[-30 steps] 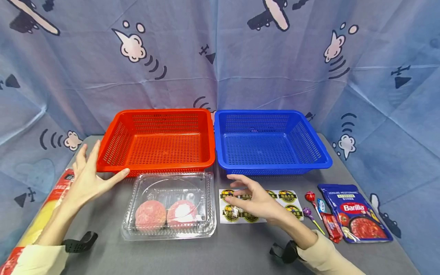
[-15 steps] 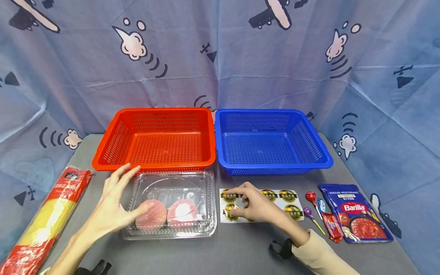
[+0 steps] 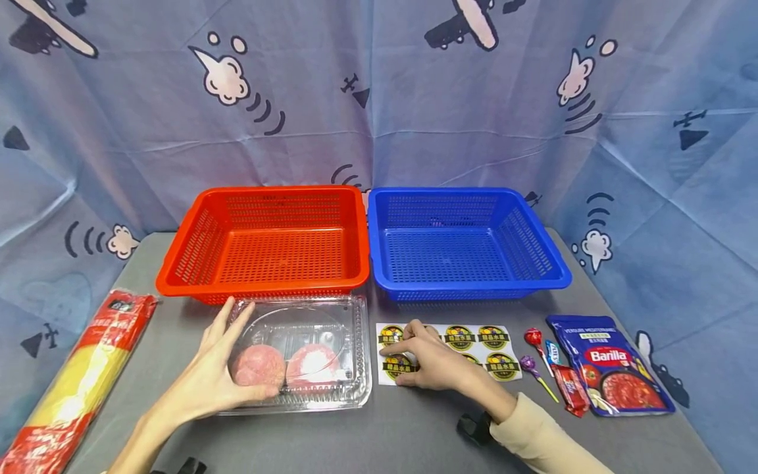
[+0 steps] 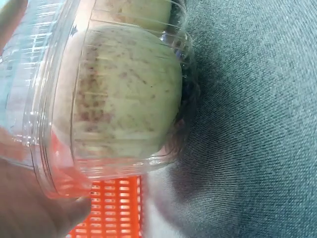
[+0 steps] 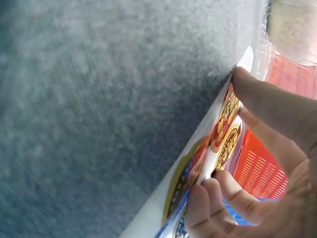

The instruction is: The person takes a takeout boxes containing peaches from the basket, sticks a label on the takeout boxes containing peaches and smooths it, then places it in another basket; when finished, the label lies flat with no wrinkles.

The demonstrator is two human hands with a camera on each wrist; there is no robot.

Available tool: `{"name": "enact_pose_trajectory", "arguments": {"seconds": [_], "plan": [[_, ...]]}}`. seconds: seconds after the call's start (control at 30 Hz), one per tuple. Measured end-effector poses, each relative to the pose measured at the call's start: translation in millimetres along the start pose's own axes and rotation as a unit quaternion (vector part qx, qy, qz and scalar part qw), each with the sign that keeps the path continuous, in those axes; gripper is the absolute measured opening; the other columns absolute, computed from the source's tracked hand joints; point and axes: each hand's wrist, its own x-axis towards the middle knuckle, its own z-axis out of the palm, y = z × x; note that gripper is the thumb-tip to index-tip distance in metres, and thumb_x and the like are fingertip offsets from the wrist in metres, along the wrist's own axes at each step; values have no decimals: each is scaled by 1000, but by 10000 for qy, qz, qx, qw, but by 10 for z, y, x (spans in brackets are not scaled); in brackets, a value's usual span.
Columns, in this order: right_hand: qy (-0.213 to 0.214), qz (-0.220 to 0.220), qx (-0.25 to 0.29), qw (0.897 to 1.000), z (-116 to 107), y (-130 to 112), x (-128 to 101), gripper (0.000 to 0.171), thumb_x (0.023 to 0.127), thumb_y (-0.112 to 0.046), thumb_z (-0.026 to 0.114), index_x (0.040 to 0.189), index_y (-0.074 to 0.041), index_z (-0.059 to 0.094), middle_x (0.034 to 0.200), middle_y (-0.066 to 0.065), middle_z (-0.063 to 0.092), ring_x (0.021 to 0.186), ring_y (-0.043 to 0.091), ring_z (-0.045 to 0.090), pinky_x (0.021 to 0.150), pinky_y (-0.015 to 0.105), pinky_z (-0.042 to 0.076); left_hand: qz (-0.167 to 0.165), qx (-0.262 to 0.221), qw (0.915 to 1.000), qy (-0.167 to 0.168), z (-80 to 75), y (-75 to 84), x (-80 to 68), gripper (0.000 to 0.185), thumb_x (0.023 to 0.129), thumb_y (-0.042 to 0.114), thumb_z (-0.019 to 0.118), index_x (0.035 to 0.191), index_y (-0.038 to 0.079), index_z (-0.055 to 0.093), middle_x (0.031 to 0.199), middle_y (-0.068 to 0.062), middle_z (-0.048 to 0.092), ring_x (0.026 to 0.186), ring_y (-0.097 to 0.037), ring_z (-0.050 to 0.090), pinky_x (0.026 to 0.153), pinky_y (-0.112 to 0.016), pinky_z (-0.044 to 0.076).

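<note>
In the head view, a clear plastic clamshell box (image 3: 349,378) with two pinkish round fruits (image 3: 258,367) inside stands at the centre left. My left hand (image 3: 216,378) lies over its left end, fingers spread toward the back and thumb across the front. The left wrist view has my fingers against the lid rim of the box (image 4: 126,94). To the right lies a white sheet of round fruit stickers (image 3: 494,337). My right hand (image 3: 438,362) rests on its left half, fingertips and thumb touching the paper. Part of the sheet is hidden under that hand.
Behind stand a red basket (image 3: 263,289) and a blue basket (image 3: 470,287), side by side. A long red-and-yellow packet (image 3: 83,378) lies at the left. At the right are two lollipops (image 3: 533,337), small wrapped sweets (image 3: 571,388) and a Barilla pouch (image 3: 612,368).
My left hand has moved from beside the red basket, right and toward me, onto the clamshell box. My right hand has come down onto the sticker sheet. The red basket has shifted slightly left.
</note>
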Motion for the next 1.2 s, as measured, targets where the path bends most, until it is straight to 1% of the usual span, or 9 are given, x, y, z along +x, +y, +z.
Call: {"name": "enact_pose_trajectory", "arguments": {"seconds": [0.13, 0.3, 0.37, 0.5, 0.6, 0.77, 0.97, 1.1, 1.2], "plan": [[26, -102, -88, 9999, 7, 12, 1, 41, 78, -22, 88, 118, -23, 78, 111, 8, 51, 97, 23, 45, 82, 39, 45, -88, -31, 9997, -211, -22, 9, -10, 137, 58, 51, 96, 166, 24, 16, 170, -26, 5, 147, -59, 21, 94, -85, 36], [101, -352, -199, 9991, 23, 30, 0, 30, 80, -21, 86, 109, -24, 79, 115, 8, 54, 100, 23, 48, 85, 41, 47, -104, -64, 9996, -272, -33, 1, 2, 138, 57, 48, 97, 166, 21, 16, 170, -27, 7, 148, -59, 21, 96, -84, 35], [97, -428, -263, 9987, 26, 32, -2, 30, 82, -20, 85, 110, -24, 78, 116, 9, 54, 102, 25, 49, 86, 43, 48, -124, -84, 9995, -294, -30, -3, 3, 138, 57, 48, 97, 166, 20, 16, 170, -28, 8, 148, -58, 21, 97, -84, 35], [63, -508, -382, 9980, 31, 27, -5, 35, 83, -20, 84, 117, -24, 77, 122, 13, 54, 106, 29, 51, 90, 48, 51, -208, -107, 9991, -339, -23, -1, 3, 137, 59, 50, 96, 166, 19, 16, 169, -28, 10, 149, -57, 20, 98, -84, 35], [62, -530, -439, 9976, 34, 25, -5, 36, 83, -20, 84, 119, -24, 78, 125, 13, 55, 108, 29, 52, 93, 50, 51, -240, -107, 9991, -345, -21, -1, 4, 136, 59, 52, 95, 165, 18, 17, 169, -28, 10, 148, -57, 21, 99, -83, 35], [163, -689, -427, 9966, 44, 34, -9, 30, 81, -17, 85, 111, -21, 78, 120, 8, 55, 107, 24, 51, 95, 47, 50, -246, -83, 9990, -353, -18, -3, 3, 136, 60, 52, 95, 165, 17, 17, 169, -28, 10, 149, -57, 21, 100, -82, 34], [371, -947, -367, 9941, 64, 47, -11, 28, 79, -15, 86, 100, -21, 67, 115, 3, 59, 105, 24, 53, 92, 45, 50, -197, -111, 9993, -289, -14, -11, -1, 135, 58, 48, 96, 165, 13, 20, 169, -28, 11, 149, -57, 21, 101, -82, 33], [441, -1080, -382, 9924, 76, 60, -8, 30, 79, -15, 86, 99, -20, 64, 111, -1, 62, 100, 20, 52, 88, 38, 47, -194, -139, 9993, -274, -13, -16, -4, 135, 58, 47, 97, 164, 12, 22, 169, -28, 12, 148, -57, 21, 101, -83, 33], [448, -1191, -376, 9912, 85, 72, -3, 32, 78, -15, 86, 101, -19, 63, 109, -2, 63, 97, 17, 52, 87, 35, 44, -217, -135, 9993, -286, -13, -16, -6, 134, 58, 47, 97, 164, 12, 22, 168, -28, 12, 148, -57, 22, 100, -83, 34]]}}
